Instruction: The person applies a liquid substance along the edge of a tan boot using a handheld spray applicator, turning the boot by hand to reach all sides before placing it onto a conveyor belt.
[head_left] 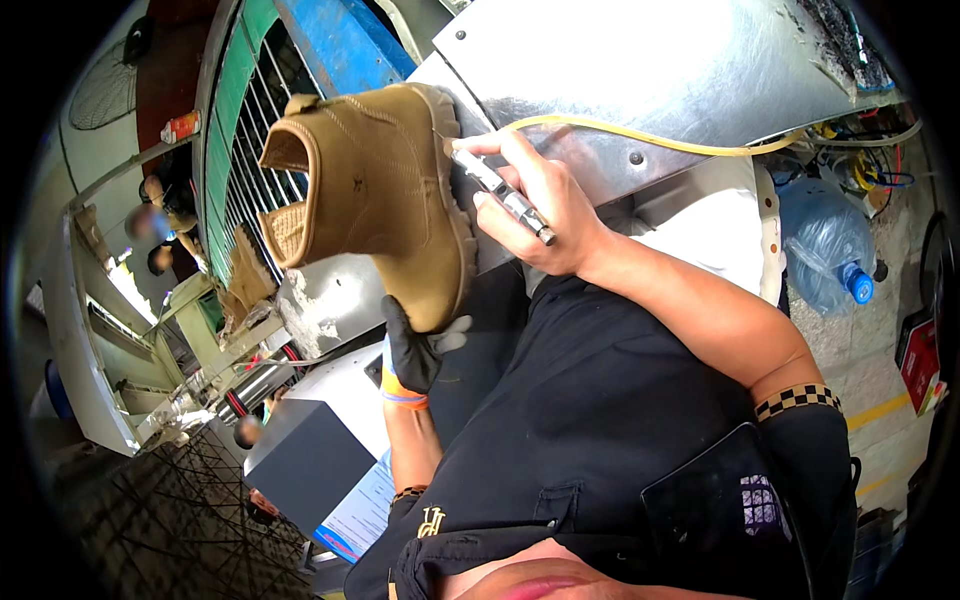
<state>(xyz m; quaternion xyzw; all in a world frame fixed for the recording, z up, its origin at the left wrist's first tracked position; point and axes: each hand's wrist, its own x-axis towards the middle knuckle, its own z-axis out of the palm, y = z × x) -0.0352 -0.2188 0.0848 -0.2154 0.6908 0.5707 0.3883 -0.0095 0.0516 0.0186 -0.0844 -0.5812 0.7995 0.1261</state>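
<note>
A tan ankle boot [385, 185] lies on its side before me, its opening to the left and its lugged sole facing right. My left hand [412, 350], in a dark glove with pale fingertips, is closed around the toe from below. My bare right hand [555, 205] grips a silver pen-shaped tool [512, 203]. The tool's thin tip is at the seam between the boot's upper and sole, near the heel; I cannot tell whether it touches. A yellow hose [640, 137] runs up to the right hand; where it joins the tool is hidden.
Behind the boot are a wire rack [250, 140] and a blue metal part [345, 45]. A shiny metal worktop [650, 60] spreads at the upper right. A large clear-blue water bottle [825, 245] stands at the right. A dark grey box [315, 460] is at lower left; people are beyond.
</note>
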